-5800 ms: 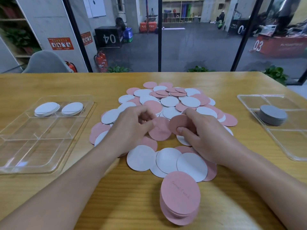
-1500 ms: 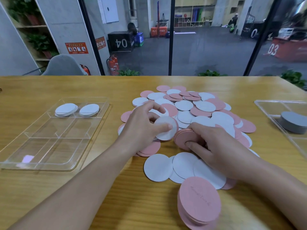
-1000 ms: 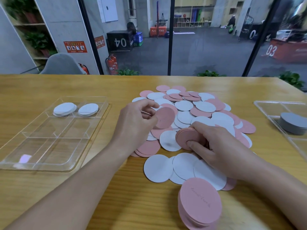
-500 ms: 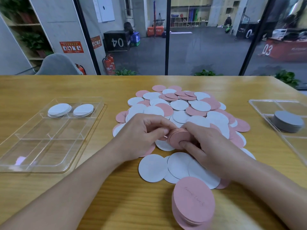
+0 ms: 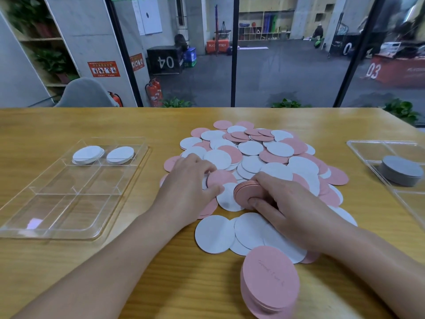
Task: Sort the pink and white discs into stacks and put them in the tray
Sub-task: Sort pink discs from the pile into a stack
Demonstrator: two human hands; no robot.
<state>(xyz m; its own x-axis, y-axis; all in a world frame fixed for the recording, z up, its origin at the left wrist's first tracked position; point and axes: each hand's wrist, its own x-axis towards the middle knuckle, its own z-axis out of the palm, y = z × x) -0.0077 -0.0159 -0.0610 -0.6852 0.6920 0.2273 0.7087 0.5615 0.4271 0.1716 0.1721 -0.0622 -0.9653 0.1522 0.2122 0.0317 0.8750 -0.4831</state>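
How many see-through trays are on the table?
2. One clear tray lies on the left, with two white stacks in its far compartments. The other tray is at the right edge, partly cut off, holding a grey stack.

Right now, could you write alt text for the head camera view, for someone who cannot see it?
A person's right hand grips a small pink stack while the left hand pinches a loose pink disc from a pink-and-white pile on a wooden table. A clear tray at left holds two white stacks.

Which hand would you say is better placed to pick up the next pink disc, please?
Left. The left hand already pinches a loose pink disc beside the small pink stack, while the right hand has its grip full holding that stack.
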